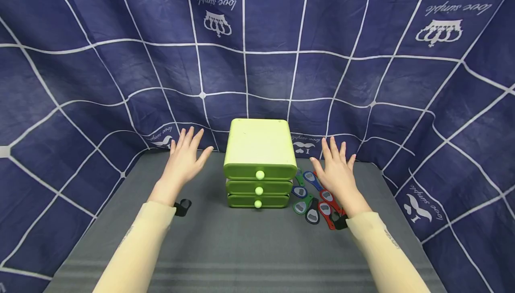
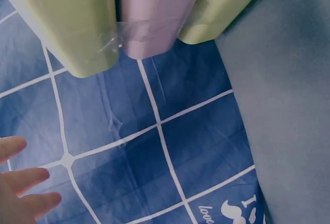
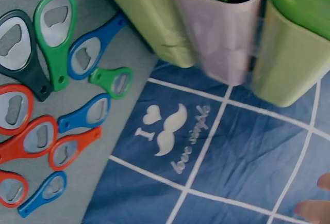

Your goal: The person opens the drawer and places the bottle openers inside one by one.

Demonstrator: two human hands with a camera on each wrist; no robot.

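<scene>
A small green drawer cabinet [image 1: 259,143] with three stacked drawers and round knobs stands between the two hands. My left hand [image 1: 185,156] is held out to the left of it, fingers spread, holding nothing. To the right, my right hand [image 1: 335,170] is likewise stretched out with its fingers apart. Several bottle openers lie beside the cabinet, near and partly under the right hand in the head view: a black one [image 1: 312,212], a green one [image 3: 55,25], blue ones [image 3: 94,53] and red ones [image 3: 32,140]. In both wrist views, only some fingertips show at a corner.
A grey cloth-covered table [image 1: 257,248] lies under everything. Behind it and at both sides hangs a blue curtain [image 1: 265,74] with white grid lines. A black strap [image 1: 183,207] is at the left wrist and another [image 1: 339,220] at the right.
</scene>
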